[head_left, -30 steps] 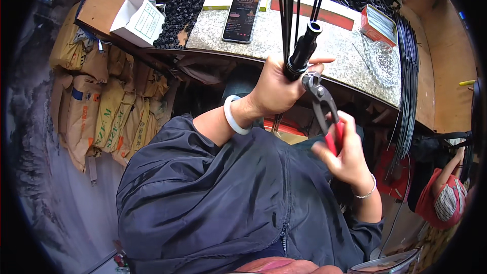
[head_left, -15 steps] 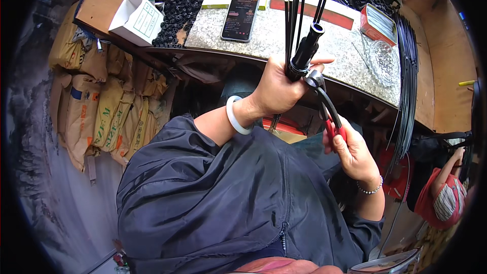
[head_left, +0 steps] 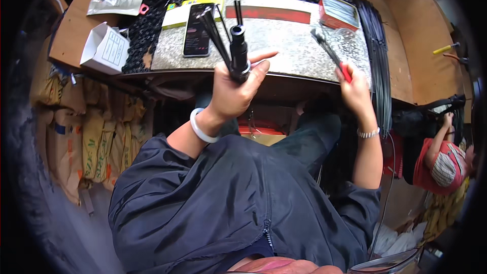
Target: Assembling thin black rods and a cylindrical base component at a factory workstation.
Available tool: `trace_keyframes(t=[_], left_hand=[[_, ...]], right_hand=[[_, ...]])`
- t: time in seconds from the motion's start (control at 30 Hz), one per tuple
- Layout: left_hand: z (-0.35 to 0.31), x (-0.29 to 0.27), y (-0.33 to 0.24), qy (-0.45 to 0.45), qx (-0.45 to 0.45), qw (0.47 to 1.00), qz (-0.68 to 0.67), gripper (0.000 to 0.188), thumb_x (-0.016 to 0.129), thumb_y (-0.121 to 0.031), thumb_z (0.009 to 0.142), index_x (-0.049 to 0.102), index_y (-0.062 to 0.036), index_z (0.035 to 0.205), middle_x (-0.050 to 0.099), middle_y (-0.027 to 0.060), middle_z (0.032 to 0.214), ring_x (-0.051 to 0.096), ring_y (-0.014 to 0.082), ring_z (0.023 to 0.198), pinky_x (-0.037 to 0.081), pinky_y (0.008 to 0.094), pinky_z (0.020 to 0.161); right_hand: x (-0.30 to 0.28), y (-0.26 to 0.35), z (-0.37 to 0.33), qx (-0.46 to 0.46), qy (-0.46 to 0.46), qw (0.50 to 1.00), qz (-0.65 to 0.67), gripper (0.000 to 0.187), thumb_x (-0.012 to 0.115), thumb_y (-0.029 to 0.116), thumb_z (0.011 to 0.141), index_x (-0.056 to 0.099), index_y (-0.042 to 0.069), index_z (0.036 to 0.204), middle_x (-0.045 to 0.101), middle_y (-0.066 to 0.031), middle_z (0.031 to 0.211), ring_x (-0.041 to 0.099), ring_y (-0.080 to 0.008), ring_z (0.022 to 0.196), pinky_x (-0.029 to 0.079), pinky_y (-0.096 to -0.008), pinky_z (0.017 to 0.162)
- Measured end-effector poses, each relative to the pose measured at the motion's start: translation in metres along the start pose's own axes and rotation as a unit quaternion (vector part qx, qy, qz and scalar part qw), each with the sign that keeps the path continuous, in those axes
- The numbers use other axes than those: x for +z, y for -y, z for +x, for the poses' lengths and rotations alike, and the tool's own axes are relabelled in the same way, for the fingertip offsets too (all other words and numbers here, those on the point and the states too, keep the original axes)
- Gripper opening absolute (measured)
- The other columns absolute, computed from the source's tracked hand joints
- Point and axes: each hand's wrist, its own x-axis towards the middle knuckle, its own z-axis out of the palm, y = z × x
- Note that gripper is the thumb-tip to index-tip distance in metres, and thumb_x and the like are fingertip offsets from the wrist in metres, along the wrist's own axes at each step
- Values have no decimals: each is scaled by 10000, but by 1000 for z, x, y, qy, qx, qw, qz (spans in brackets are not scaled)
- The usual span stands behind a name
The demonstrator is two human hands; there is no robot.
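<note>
My left hand [head_left: 228, 94] is closed round a black stepped tube [head_left: 238, 50], held upright before the bench's front edge. Several thin black rods [head_left: 217, 38] rise beside the tube from the same grip, and their lower ends are hidden. The index finger points out to the right. Over the right part of the bench, my right hand [head_left: 356, 91] grips red-handled pliers [head_left: 346, 72]. Their dark head is blurred by motion and points up and left, apart from the tube.
The pale work board [head_left: 167, 53] bears a phone [head_left: 198, 30], a red strip [head_left: 269, 12] and a red-rimmed box [head_left: 339, 12]. Small black parts [head_left: 144, 30] heap behind and left, by a white carton [head_left: 105, 50]. Long dark rods [head_left: 378, 61] hang at right. Another person [head_left: 441, 160] sits at far right.
The pliers have come away from the tube, and my right hand has carried them up over the bench's right side. The view has shifted; my left hand still holds the tube and rods.
</note>
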Motion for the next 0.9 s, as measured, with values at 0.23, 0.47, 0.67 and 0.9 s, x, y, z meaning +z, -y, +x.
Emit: trace_keyframes(t=[0.23,0.47,0.67,0.9], left_hand=[[3,4,-2,19,19,999,27,242,531,-48,915,601,23,1136,444,-66,519,342,4,385,249,181,362],[5,9,-9,26,35,999,21,236,537,-37,908,622,-7,1126,441,-89,535,352,-12,429,254,174,400],[6,8,-8,36,39,999,-9,231,535,-30,912,620,1,1124,416,-98,530,327,-18,453,227,182,416],[6,13,-10,38,72,996,26,226,553,-33,902,635,1,1110,431,-105,554,328,-23,501,228,186,445]], right_hand=[[-28,-31,65,171,17,939,-297,342,658,402,799,659,100,960,661,-159,892,634,-324,846,492,-410,711],[-18,-44,75,162,41,918,-359,207,585,264,824,668,165,984,658,-152,928,629,-325,873,488,-421,735],[-25,-37,64,156,-22,930,-332,210,574,283,824,660,148,960,649,-159,921,619,-353,861,486,-443,702],[5,47,13,31,-104,971,213,171,568,144,913,621,0,838,501,49,642,408,-38,553,308,-204,495]])
